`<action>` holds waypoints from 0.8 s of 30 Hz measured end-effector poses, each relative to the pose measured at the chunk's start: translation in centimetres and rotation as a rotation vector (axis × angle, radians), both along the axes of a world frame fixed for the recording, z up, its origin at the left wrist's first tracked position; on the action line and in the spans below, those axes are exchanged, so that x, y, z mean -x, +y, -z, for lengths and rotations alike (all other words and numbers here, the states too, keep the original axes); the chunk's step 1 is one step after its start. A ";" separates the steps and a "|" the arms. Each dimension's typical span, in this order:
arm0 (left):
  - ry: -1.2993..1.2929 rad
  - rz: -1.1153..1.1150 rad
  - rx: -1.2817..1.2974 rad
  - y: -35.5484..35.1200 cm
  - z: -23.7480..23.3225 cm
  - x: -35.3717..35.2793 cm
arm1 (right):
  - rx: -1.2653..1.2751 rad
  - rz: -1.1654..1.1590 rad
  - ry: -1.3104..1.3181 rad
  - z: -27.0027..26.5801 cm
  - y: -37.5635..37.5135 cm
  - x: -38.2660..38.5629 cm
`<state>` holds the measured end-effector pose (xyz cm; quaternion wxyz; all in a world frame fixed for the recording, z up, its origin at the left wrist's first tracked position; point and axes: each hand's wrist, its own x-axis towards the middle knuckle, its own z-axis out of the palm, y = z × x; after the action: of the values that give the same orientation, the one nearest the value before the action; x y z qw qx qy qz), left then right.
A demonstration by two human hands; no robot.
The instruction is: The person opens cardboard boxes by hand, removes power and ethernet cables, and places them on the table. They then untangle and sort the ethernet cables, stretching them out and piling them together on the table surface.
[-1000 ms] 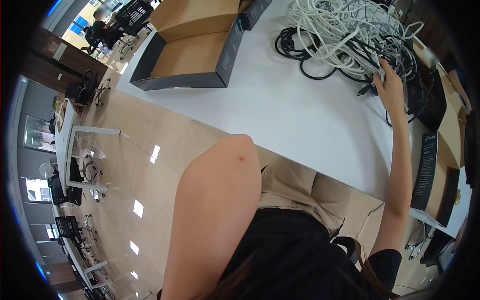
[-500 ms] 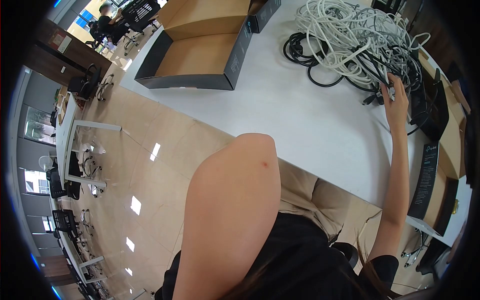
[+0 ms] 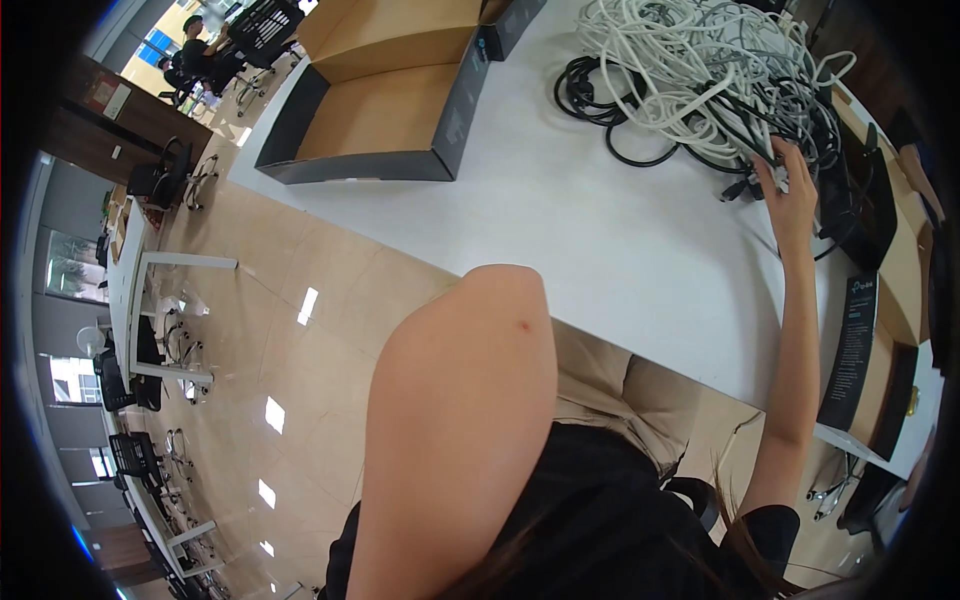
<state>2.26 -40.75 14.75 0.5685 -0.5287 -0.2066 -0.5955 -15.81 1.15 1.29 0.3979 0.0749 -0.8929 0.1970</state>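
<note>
My right hand (image 3: 787,190) is at the near edge of a tangled pile of white and grey cables (image 3: 690,65). Its thumb and fingers are curled round a cable, with a small light-coloured connector (image 3: 780,183) showing between them. Close beside the fingertips lie black cable plugs (image 3: 738,189). A coiled black cable (image 3: 640,162) sticks out from the left side of the pile. Of my left arm only the bent elbow (image 3: 500,330) shows, low in the middle; the left hand is out of sight.
A black cardboard box (image 3: 445,130) with brown inside stands with its lid up on the white table (image 3: 600,250). Another opened box (image 3: 850,350) is at the right edge. Office chairs (image 3: 165,175), desks and a seated person (image 3: 205,55) are further off.
The view has shifted slightly, so the table and boxes sit a little further left. My right hand stays at the pile, its thumb and fingers slightly further apart.
</note>
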 end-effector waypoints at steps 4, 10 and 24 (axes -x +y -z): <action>-0.004 0.066 -0.035 0.6 -0.3 1.6 | -0.107 -0.150 -0.116 -2.4 0.7 -0.7; -0.007 0.265 -0.118 3.6 -1.0 5.3 | 0.312 -0.527 0.257 -11.4 -0.5 -4.7; -0.103 0.528 -0.269 13.9 -1.2 9.9 | 0.796 -1.889 1.299 -16.0 -1.5 -27.6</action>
<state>-7.68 -26.82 15.91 0.4474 -0.4532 -0.0099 -0.7709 11.75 -0.34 17.26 0.4663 0.6539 0.0022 0.5958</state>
